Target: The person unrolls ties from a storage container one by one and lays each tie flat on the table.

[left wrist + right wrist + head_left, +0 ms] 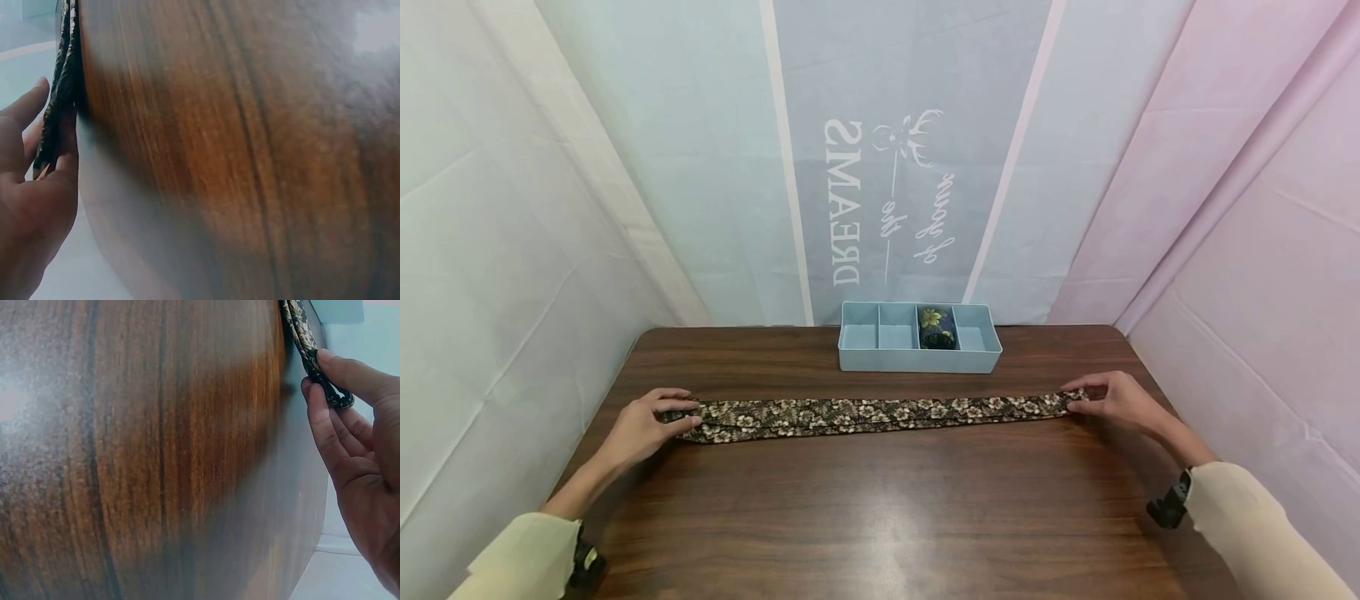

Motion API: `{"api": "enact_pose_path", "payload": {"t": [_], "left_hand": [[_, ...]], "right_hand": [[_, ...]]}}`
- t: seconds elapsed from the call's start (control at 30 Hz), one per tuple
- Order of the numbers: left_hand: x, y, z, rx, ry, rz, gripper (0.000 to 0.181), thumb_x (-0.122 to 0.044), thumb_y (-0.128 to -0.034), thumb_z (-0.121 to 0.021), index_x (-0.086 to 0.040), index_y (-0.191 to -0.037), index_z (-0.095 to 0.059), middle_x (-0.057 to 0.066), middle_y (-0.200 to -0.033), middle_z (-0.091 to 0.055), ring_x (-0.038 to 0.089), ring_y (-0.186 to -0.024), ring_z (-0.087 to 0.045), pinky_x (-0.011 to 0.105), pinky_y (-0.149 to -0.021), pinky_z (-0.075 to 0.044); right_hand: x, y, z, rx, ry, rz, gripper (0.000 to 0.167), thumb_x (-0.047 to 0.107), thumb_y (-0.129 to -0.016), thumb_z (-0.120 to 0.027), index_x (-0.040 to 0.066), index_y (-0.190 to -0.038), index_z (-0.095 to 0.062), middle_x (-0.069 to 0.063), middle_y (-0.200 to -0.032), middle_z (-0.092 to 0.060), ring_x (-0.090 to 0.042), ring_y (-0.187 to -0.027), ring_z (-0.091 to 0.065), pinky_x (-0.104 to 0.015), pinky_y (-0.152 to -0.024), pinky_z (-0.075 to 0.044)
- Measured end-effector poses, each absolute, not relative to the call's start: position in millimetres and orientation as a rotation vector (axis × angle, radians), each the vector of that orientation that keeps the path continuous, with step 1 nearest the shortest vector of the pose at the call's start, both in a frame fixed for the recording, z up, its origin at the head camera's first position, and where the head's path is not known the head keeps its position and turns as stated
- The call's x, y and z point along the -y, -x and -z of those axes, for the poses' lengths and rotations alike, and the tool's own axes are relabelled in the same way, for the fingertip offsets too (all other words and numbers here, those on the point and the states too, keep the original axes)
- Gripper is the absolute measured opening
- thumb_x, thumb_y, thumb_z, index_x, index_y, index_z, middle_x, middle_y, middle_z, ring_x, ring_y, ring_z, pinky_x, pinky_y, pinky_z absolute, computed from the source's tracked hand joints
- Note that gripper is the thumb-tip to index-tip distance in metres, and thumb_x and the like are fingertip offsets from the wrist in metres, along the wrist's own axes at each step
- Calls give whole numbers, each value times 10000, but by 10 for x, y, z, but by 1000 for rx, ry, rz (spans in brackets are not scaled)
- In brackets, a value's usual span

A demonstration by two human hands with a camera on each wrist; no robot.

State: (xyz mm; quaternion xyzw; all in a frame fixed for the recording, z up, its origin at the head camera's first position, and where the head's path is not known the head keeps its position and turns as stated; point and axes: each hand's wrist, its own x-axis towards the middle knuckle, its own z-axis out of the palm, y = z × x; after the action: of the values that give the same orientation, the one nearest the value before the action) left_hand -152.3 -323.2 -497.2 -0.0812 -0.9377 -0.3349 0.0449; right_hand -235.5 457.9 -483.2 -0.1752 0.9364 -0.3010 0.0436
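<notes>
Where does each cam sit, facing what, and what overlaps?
Head: on the head, facing forward and down at the floral cloth strip, wooden table and blue divided tray; left-hand grip, right-hand grip and both sleeves show.
Left wrist: on that wrist, facing the wooden table and one strip end; left-hand grip at left.
Right wrist: on that wrist, facing the wooden table and other strip end; right-hand grip at right.
Both wrist views share the wooden table and strip.

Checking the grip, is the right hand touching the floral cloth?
Touching: the right wrist view shows the right hand pinching the floral cloth between thumb and fingers.
</notes>
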Motion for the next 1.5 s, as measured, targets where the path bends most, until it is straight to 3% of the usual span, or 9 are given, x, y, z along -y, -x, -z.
{"api": "enact_pose_path", "payload": {"t": [0.1,0.23,0.33,0.5,0.6,0.83,1.0,1.37,1.5], "left_hand": [[3214,1540,4950,2843,200,1012,337,-314,-959,-815,-48,-1166,-816,212,-1383,-644,465,-1306,-550,521,-938,-535],[3204,1554,4913,2811,148,1029,313,-349,-955,-816,-81,-1115,-837,167,-1354,-670,424,-1299,-565,216,-860,-492],[3208,1561,4897,2785,140,1034,287,-343,-956,-816,-93,-1094,-845,150,-1328,-685,343,-1266,-582,111,-811,-442],[3231,1576,4877,2736,129,1051,245,-319,-939,-837,-117,-1077,-855,118,-1295,-703,-52,-1166,-520,91,-809,-430],[3243,1592,4859,2694,121,1086,240,-302,-921,-857,-115,-1071,-857,102,-1288,-703,-183,-1139,-442,80,-823,-411],[3235,1652,4800,2623,128,1101,234,-248,-915,-864,-85,-1083,-850,99,-1286,-685,-187,-1146,-445,84,-830,-398],[3234,1712,4759,2611,122,1122,247,-250,-920,-860,-69,-1089,-845,111,-1299,-679,-185,-1151,-437,60,-843,-385],[3190,1885,4714,2597,128,1145,265,-263,-929,-852,-61,-1100,-839,112,-1314,-676,-152,-1161,-443,77,-842,-403],[3172,1939,4718,2618,117,1128,293,-299,-935,-845,-72,-1121,-837,98,-1324,-671,-143,-1161,-426,87,-817,-419]], "right_hand": [[-4590,2364,4810,-2857,522,930,295,215,-914,-858,77,-1170,-808,26,-850,-753,-40,-624,-506,-237,-571,-424],[-4595,2374,4792,-2860,505,953,281,204,-910,-861,78,-1156,-813,25,-760,-693,-43,-603,-468,-240,-540,-398],[-4602,2377,4785,-2865,498,965,267,204,-910,-861,90,-1147,-816,15,-707,-649,-37,-581,-440,-242,-520,-388],[-4621,2378,4769,-2869,529,983,264,196,-916,-854,74,-1147,-814,2,-739,-688,-34,-587,-461,-242,-523,-412],[-4624,2390,4747,-2892,548,989,261,196,-911,-860,73,-1138,-820,21,-793,-731,-27,-616,-502,-226,-547,-436],[-4612,2446,4667,-2892,583,1068,239,123,-902,-858,58,-1128,-818,-50,-619,-587,-22,-562,-409,-235,-491,-371],[-4629,2508,4621,-2882,617,1132,230,72,-889,-858,32,-1112,-817,25,-579,-422,9,-547,-336,-261,-438,-323],[-4653,2630,4538,-2860,478,1120,279,130,-923,-839,1,-1166,-791,-131,-644,-606,-28,-503,-385,-257,-416,-365],[-4687,2675,4550,-2869,462,1117,291,146,-923,-843,-5,-1166,-789,-37,-603,-548,-25,-500,-375,-258,-412,-353]]}}
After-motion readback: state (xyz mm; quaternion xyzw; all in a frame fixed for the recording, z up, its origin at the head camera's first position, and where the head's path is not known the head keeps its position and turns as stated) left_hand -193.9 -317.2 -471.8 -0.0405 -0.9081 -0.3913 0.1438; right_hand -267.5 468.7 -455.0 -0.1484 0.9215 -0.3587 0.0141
